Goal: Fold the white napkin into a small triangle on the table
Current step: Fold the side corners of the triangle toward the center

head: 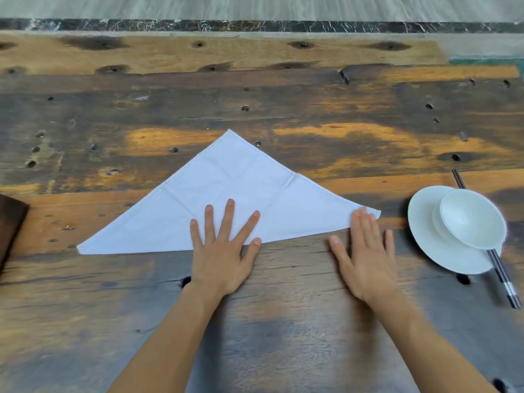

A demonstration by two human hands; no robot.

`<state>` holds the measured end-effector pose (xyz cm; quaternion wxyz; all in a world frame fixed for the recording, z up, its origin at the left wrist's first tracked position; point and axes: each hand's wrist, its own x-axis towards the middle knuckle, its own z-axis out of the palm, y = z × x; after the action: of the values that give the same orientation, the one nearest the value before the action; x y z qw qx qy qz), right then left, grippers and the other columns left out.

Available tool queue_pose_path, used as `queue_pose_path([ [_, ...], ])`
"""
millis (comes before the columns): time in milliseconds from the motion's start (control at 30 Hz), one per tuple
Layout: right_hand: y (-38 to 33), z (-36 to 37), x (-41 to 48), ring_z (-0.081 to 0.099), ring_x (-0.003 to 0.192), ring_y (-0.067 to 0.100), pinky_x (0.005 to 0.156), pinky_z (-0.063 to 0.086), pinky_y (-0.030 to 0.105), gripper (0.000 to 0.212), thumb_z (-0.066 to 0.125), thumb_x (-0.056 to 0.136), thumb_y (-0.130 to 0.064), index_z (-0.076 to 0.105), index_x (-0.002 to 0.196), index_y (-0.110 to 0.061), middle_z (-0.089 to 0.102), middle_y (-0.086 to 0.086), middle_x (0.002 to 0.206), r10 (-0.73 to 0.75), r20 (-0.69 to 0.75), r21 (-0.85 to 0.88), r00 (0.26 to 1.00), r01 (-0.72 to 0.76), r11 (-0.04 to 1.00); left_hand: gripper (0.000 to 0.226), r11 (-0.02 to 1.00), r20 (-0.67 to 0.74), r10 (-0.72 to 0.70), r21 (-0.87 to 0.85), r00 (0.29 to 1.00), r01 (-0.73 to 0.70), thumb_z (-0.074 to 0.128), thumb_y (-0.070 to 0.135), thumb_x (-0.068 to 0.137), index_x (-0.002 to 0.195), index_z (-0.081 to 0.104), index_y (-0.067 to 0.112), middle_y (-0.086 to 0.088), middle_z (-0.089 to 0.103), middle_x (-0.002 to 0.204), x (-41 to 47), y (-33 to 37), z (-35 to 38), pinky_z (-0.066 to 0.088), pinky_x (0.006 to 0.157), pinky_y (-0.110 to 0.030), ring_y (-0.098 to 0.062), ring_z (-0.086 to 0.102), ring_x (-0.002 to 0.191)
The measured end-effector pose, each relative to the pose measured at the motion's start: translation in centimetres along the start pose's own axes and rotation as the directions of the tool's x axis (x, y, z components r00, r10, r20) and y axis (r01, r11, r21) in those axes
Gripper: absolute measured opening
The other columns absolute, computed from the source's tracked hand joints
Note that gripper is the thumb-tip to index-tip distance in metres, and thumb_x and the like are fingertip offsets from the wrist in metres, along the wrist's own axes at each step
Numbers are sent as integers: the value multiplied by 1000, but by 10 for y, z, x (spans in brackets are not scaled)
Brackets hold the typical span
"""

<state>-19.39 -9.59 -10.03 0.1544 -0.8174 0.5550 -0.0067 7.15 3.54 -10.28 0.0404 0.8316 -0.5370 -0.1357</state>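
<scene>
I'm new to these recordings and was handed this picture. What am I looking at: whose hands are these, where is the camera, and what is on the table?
There is no machine here. A person works with bare hands, filmed by a camera worn on the head and looking down. On the wooden table lies a white napkin, folded into a large triangle. The left hand lies flat on its near edge, and the right hand has its fingertips on the right corner. Neither hand grips anything. To the right, a bowl sits on a plate, with chopsticks sticking out.

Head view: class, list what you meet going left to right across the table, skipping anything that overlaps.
Dark brown flat object at the edge → white triangular cloth napkin → right hand → white round ceramic plate.
</scene>
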Motion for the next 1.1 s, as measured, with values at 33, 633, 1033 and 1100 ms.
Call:
queue_pose_path([
  [33,3,-1,0,-17,152,3,123,-11,41,85,3,94,-77,-2,161,-24,-6,-8,169,16,-9,-1,1000,-16,1000,54,1000,-10,-24,-5,1000,24,3,69,99,151,-8,65,6,-13,172,-1,-5,-1,-7,121,-64,-39,-15,156],
  [633,-26,-4,-6,8,155,22,119,3,67,91,5,94,-72,17,158,-9,11,8,169,54,-48,-95,997,-59,994,57,856,-80,-513,-120,855,503,8,72,98,153,-5,64,2,-9,173,-39,-149,-28,-8,122,-63,-30,-9,158],
  [1033,-317,70,51,-15,154,20,119,-17,56,65,13,104,-54,-1,161,-25,-12,3,169,-429,150,-60,890,442,895,61,855,-109,-517,-106,849,507,3,73,95,155,-3,61,0,-8,173,-38,-152,-23,-5,122,-64,-30,-8,158],
  [1100,-279,69,69,-18,154,19,119,-16,57,70,7,100,-64,-6,161,-31,-17,1,168,-361,161,-118,918,381,917,61,855,-104,-518,-110,849,508,4,74,96,155,-4,61,-1,-7,173,-37,-152,-24,-6,122,-64,-30,-8,158],
])
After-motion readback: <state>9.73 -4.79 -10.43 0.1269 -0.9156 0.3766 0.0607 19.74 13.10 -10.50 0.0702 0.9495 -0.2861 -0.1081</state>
